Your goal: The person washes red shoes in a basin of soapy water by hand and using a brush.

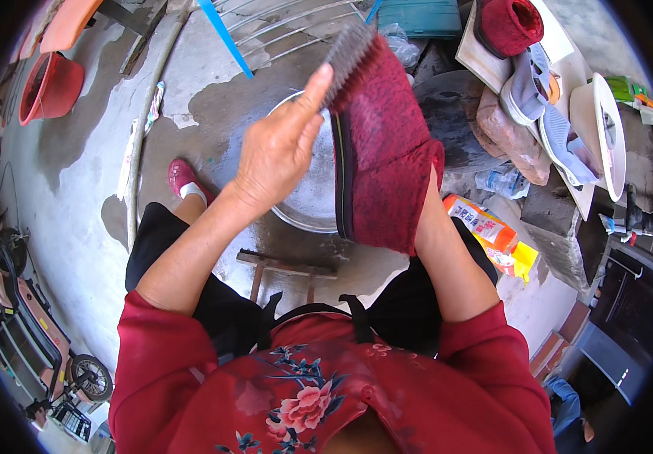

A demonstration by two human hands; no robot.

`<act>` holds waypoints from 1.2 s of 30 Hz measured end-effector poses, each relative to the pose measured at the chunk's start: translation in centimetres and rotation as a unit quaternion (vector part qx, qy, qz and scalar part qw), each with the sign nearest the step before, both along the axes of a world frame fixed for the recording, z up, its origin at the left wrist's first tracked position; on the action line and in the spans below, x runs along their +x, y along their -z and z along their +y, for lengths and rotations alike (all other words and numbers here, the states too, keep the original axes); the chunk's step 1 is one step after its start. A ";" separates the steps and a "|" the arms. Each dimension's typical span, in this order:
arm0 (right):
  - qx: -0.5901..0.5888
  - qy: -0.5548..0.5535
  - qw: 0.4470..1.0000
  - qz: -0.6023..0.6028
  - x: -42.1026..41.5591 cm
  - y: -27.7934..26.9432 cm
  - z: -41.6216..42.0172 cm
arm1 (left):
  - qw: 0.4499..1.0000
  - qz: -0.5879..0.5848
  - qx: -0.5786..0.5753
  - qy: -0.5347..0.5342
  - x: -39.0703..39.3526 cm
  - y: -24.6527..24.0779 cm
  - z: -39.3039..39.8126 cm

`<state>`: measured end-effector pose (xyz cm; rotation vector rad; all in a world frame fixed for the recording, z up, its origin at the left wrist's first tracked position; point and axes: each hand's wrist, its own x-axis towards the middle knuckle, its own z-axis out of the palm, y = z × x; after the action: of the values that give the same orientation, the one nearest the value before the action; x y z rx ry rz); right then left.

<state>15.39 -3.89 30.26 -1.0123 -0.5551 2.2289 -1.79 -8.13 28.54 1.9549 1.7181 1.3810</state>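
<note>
My left hand (281, 150) grips a scrub brush (352, 62), whose bristles touch or lie very near the side of a dark red fabric boot (386, 159). The brush looks slightly blurred. My right hand is pushed inside the boot and holds it up; only the wrist (431, 198) shows at the opening, and the fingers are hidden. The boot's black sole faces left. Beneath the boot, a round metal basin (309, 196) stands on the wet floor, partly covered by the boot and my left hand.
At right, a matching boot (510, 25) and grey shoes (525, 91) rest on a board (584, 198) near a white basin (615, 136). An orange packet (488, 232) lies by my right knee. A wooden stool (286, 265) stands before me; a red bucket (54, 85) is at far left.
</note>
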 end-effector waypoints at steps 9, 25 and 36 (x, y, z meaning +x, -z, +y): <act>0.014 0.020 1.000 0.006 -1.0 -3.0 1.6 | 0.993 0.054 -0.095 0.032 0.6 0.7 -4.5; -0.054 0.004 0.998 0.016 -0.7 1.6 -0.7 | 0.992 0.046 -0.113 -0.044 -3.0 -1.0 -0.9; -0.111 0.145 0.980 0.081 -1.8 2.1 2.0 | 0.976 0.157 -0.144 0.047 -0.6 -1.2 -4.0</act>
<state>13.61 -1.85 28.16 -0.9404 -0.0788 2.1151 -2.34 -12.17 29.69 2.1341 1.8047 0.7703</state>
